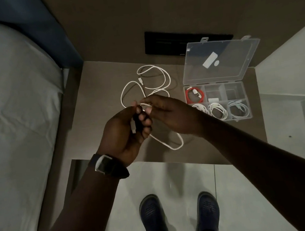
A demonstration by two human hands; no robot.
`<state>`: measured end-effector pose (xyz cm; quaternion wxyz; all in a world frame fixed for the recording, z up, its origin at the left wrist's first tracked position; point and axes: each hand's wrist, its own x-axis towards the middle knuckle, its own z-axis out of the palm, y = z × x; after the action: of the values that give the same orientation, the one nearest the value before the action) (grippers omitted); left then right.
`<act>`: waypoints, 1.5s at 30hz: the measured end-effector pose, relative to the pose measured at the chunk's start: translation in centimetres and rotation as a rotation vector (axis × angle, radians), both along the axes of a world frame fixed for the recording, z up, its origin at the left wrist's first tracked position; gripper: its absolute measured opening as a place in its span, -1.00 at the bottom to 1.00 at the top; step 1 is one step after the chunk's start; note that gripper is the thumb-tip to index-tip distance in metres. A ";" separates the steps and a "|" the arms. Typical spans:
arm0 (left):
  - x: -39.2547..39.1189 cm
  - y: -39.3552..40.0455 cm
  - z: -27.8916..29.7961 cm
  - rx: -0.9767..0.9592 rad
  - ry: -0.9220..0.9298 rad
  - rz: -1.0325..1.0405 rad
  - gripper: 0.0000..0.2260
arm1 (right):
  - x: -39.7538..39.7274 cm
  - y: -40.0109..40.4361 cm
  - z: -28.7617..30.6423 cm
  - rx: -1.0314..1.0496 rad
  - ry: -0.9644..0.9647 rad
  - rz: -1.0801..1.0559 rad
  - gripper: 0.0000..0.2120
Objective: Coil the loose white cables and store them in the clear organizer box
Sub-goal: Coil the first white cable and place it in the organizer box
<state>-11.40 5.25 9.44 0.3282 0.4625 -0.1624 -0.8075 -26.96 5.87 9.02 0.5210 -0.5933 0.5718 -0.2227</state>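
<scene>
A loose white cable (164, 76) sprawls in open loops on the brown table (97, 106). My left hand (125, 133) grips one end of it, the plug hanging down across my palm. My right hand (170, 113) pinches the same cable just beside the left fingers. A stretch of the cable droops below both hands towards the table's front edge. To the right lies the clear organizer box (245, 101) with its lid (221, 60) swung open. A coiled red cable (189, 96) fills its far-left compartment, and coiled white cables (218, 110) fill the near row.
A black panel (187, 41) is set in the wall behind the table. A bed with a pale sheet (14, 112) runs along the left. A watch is on my left wrist (106, 164). My dark shoes (153, 216) stand on the tiled floor below the table's edge.
</scene>
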 end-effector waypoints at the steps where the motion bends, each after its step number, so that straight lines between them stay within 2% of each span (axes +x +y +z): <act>1: 0.1 -0.2 0.2 0.068 0.132 0.044 -0.72 | -0.1 0.2 -0.1 0.050 -0.118 -0.053 -0.78; 3: 0.0 -0.4 0.8 0.131 0.352 0.067 -0.72 | -0.6 0.9 -0.8 0.136 -0.304 -0.201 -0.81; 5: -0.5 -0.3 1.2 0.144 0.491 0.044 -0.71 | -1.1 1.9 -1.7 0.196 -0.347 -0.317 -0.75; 8: -1.0 -0.3 1.8 0.135 0.592 0.045 -0.71 | -1.3 3.8 -2.5 0.154 -0.226 -0.290 -0.71; 10: -1.0 -0.5 1.9 0.125 0.597 0.130 -0.72 | -1.5 5.3 -2.2 0.001 -0.035 -0.122 -0.74; 13: -1.1 -0.9 1.2 -0.025 0.406 0.232 -0.76 | -2.3 7.2 -0.9 -0.206 0.228 0.156 -0.73; 15: -1.6 -0.9 0.4 -0.195 0.155 0.225 -0.79 | -2.8 7.2 1.0 -0.292 0.297 0.255 -0.74; 18: -2.8 0.5 -0.4 -0.520 -0.311 -0.018 -0.80 | -3.7 5.2 3.4 -0.488 0.357 0.286 -0.80; 19: -3.3 1.1 -0.5 -0.585 -0.394 -0.122 -0.79 | -4.1 4.1 3.9 -0.550 0.379 0.271 -0.78; 20: -3.9 1.6 -0.4 -0.569 -0.410 -0.202 -0.78 | -4.5 2.9 4.2 -0.585 0.402 0.249 -0.75; 21: -4.2 2.0 -0.1 -0.489 -0.364 -0.247 -0.77 | -5.0 1.8 4.3 -0.596 0.426 0.220 -0.73; 23: -4.3 2.3 0.2 -0.273 -0.143 -0.241 -0.75 | -5.9 0.1 3.8 -0.584 0.447 0.158 -0.70; 26: -4.2 2.3 1.0 -0.020 0.273 -0.183 -0.79 | -6.5 -0.4 1.4 -0.494 0.262 -0.018 -0.68; 29: -3.9 1.7 1.4 0.023 0.463 0.045 -0.83 | -5.6 1.8 -1.0 -0.363 0.089 -0.103 -0.73; 31: -3.6 0.6 1.4 -0.009 0.461 0.214 -0.82 | -5.0 4.3 -1.7 -0.272 0.100 -0.023 -0.76; 33: -3.1 -0.5 1.1 -0.020 0.414 0.337 -0.79 | -4.5 6.4 -1.4 -0.219 0.207 0.173 -0.76; 35: -3.0 -1.1 0.3 -0.151 0.241 0.373 -0.78 | -4.2 7.1 -0.1 -0.216 0.305 0.385 -0.74; 37: -3.5 -0.6 -0.2 -0.411 -0.122 0.228 -0.79 | -4.5 6.1 1.9 -0.270 0.258 0.405 -0.77; 39: -4.0 0.9 -0.4 -0.564 -0.338 -0.040 -0.79 | -5.5 3.9 3.6 -0.382 0.241 0.254 -0.81; 40: -4.2 1.6 -0.4 -0.553 -0.346 -0.162 -0.76 | -6.2 2.7 4.1 -0.439 0.281 0.168 -0.80; 42: -4.6 2.6 -0.1 -0.436 -0.222 -0.282 -0.75 | -7.3 0.9 3.9 -0.478 0.332 0.028 -0.78; 43: -4.6 2.8 0.3 -0.326 -0.097 -0.283 -0.75 | -7.6 0.5 3.4 -0.465 0.312 -0.035 -0.76; 45: -4.4 2.6 1.3 -0.082 0.263 -0.201 -0.74 | -7.6 0.8 2.0 -0.425 0.245 -0.127 -0.71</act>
<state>-15.83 7.80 10.78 0.2828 0.3204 -0.1963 -0.8825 -34.52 6.71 11.00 0.2966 -0.6749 0.6070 -0.2967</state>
